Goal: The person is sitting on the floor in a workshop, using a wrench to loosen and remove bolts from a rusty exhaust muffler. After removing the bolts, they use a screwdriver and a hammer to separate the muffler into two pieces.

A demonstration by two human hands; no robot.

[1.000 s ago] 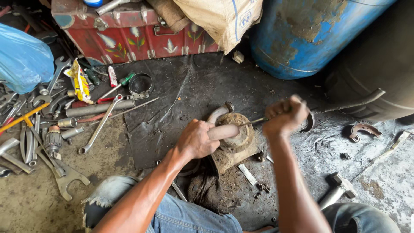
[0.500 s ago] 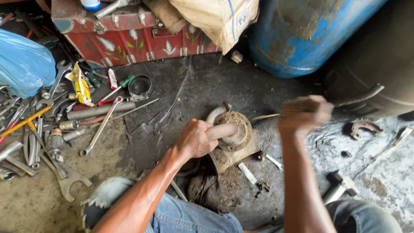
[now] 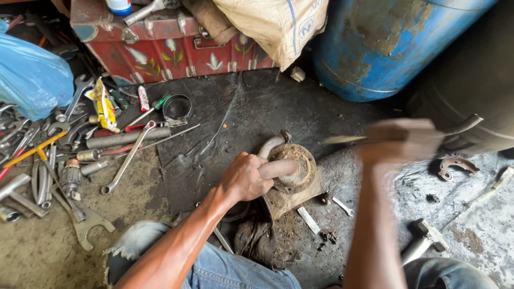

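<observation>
rust covers the round metal housing (image 3: 292,170) that sits on the dark oily floor (image 3: 230,107) just ahead of my knees. my left hand (image 3: 247,176) is curled partly shut on its near edge, forefinger laid straight across the top, to pin it so it cannot skid. my right hand (image 3: 400,140) is a blur to the right, closed in a fist round a thin rod-like tool (image 3: 342,139) whose tip points at the housing; i cannot tell what kind. spanners (image 3: 64,155) lie heaped off to my left, well clear of the swing.
</observation>
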